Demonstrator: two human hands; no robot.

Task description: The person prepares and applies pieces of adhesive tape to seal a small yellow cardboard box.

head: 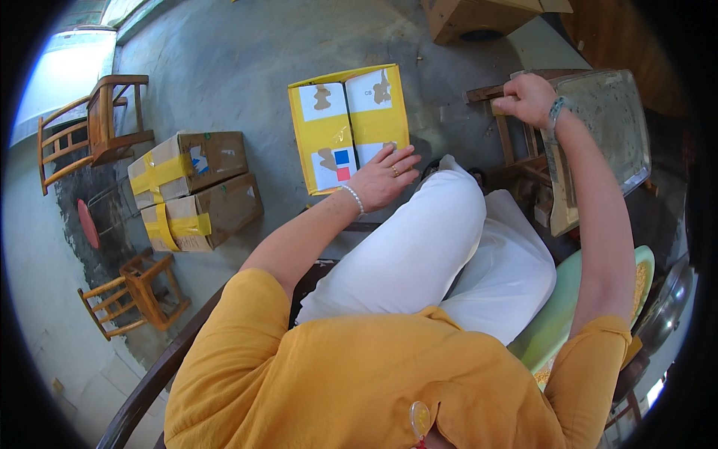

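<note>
A cardboard carton (pixel 374 124) with yellow and white top flaps stands on the floor before my knees. Its two flaps lie flat, and a narrow dark gap runs between them. Brown torn patches and blue and red squares mark the white panels. My left hand (pixel 390 174) is spread palm down over the carton's near right corner; whether it presses on it is unclear. Off to the right, my right hand (pixel 526 100) has curled fingers at the corner of a wooden stool-like frame (pixel 505 140). A small tan thing shows at its fingertips, too hidden to name.
Two taped cartons (pixel 196 191) sit stacked at left, near wooden chairs (pixel 115 120) and a red round-seated stool (pixel 88 223). A worn tray-like panel (pixel 603 123) leans at right. Beside my leg is a green basin (pixel 552 314) holding yellow grains. Another carton (pixel 482 19) stands at the back.
</note>
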